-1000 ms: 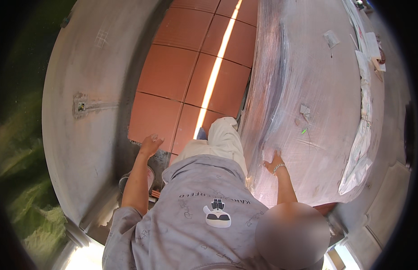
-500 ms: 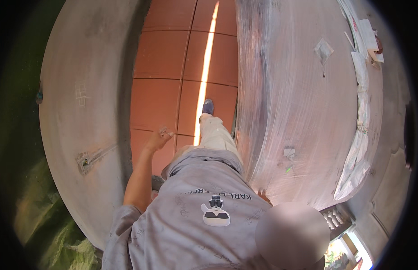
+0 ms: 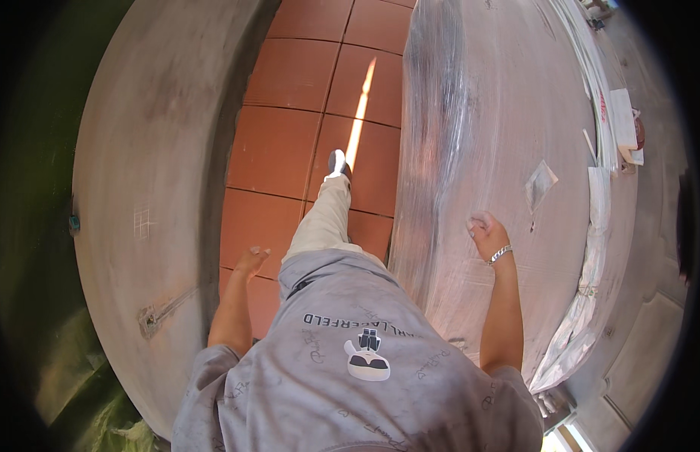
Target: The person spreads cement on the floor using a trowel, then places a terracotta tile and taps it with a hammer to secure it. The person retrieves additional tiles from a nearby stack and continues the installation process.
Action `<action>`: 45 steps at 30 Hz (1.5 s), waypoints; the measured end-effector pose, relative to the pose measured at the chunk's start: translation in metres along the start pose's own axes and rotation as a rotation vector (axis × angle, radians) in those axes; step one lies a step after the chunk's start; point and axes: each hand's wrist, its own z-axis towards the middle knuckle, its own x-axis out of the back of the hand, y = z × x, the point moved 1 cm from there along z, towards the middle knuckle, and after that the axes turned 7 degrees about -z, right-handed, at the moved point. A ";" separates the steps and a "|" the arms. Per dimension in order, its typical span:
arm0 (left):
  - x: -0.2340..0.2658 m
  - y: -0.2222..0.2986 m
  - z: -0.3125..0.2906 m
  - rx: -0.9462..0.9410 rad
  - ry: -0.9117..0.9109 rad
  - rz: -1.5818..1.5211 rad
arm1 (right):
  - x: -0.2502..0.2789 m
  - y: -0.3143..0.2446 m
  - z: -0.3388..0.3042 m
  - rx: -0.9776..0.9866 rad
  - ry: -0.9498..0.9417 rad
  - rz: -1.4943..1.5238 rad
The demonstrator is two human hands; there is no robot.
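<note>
My left hand point(image 3: 252, 261) hangs in front of the grey wall on the left, above the tiled floor. It is empty, with the thumb and fingers loosely apart. On the other side my right hand point(image 3: 487, 233) is raised beside the wall on the right, fingers loosely bent and nothing seen in it. A silver chain bracelet point(image 3: 500, 255) circles the right wrist. Below, one shoe point(image 3: 338, 162) is stretched forward on the red-brown floor tiles point(image 3: 286, 143).
A grey plastered wall point(image 3: 165, 113) with a recessed wall box point(image 3: 148, 322) bounds the left. Clear plastic film point(image 3: 437, 98) covers part of the right wall, near a diamond-shaped patch point(image 3: 542, 183). A sunlit streak point(image 3: 359, 113) crosses the tiles.
I have moved forward along the passage, the other foot now leading. My right hand, mostly hidden before, has swung up into view; my left hand has dropped back slightly.
</note>
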 end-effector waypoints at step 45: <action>0.148 0.959 0.439 -0.111 -0.009 -0.014 | 0.464 -0.284 0.855 -0.037 -0.244 0.142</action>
